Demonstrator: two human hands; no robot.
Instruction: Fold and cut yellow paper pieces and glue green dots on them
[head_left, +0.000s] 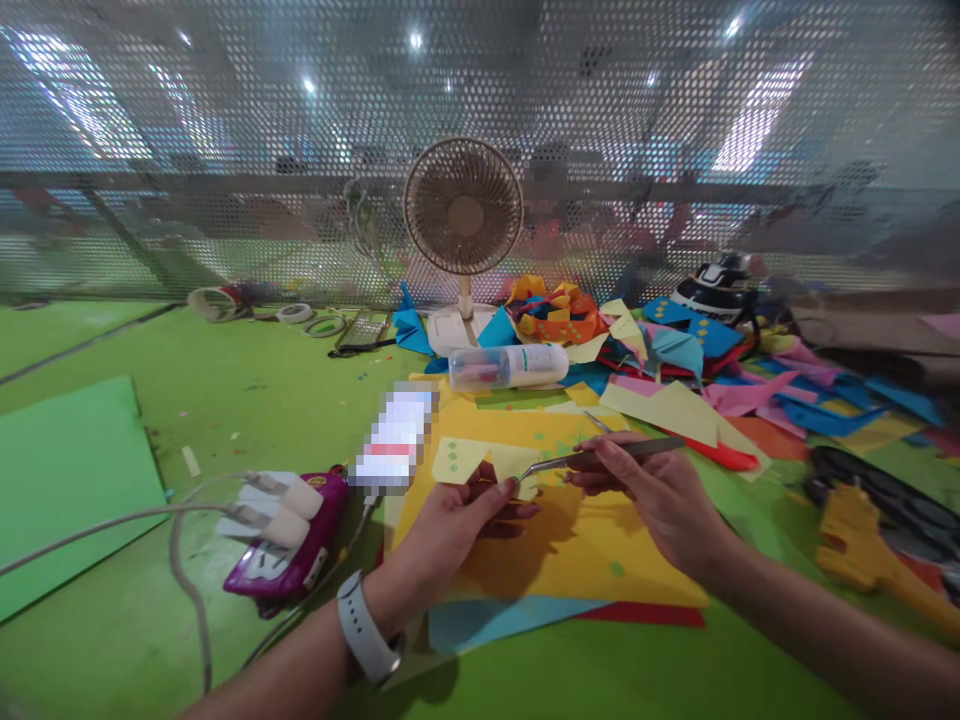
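Note:
Between the thumb and fingers of my left hand (469, 520) is a pale yellow paper piece (459, 458) with small green diamond shapes on its left part. My right hand (660, 490) grips a pair of tweezers (626, 450), their bent tip reaching to my left thumb at the paper. Whether the tip pinches anything is too small to tell. Both hands are above a stack of coloured sheets, with a yellow sheet (637, 550) on top and a blue sheet (510, 622) showing beneath. Small green paper bits are scattered on the yellow sheet.
A phone (396, 440) on a cable lies left of the paper, beside a purple power strip (322, 530) with chargers. Behind stand a fan (465, 210) and a lying bottle (510, 367). Paper scraps (682, 350) pile at right, near a yellow tool (851, 540). A green sheet (75, 480) lies left.

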